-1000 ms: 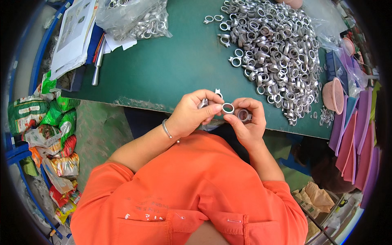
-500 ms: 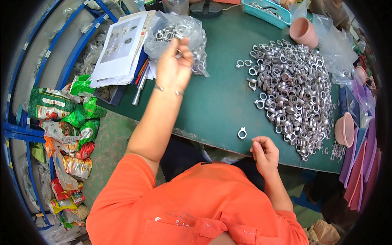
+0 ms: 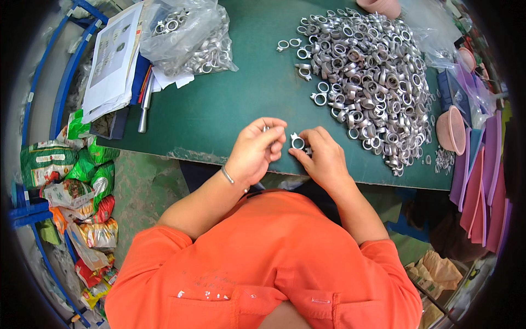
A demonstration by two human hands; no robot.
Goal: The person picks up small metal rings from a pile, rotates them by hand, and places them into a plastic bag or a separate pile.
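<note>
- Our right hand [image 3: 323, 156] pinches a metal ring [image 3: 297, 143] at the near edge of the green table [image 3: 230, 104].
- Our left hand [image 3: 257, 149], just left of the ring, closes its fingertips on a small metal piece [image 3: 266, 128]; its kind is too small to tell.
- The ring pile [image 3: 367, 77] lies beyond the ring, to its right.
- A bag of rings [image 3: 189, 38] sits far left of it.

I can't make out what my left hand [image 3: 255, 149] pinches; pink bowl [image 3: 383, 6] far right cut off by edge.
</note>
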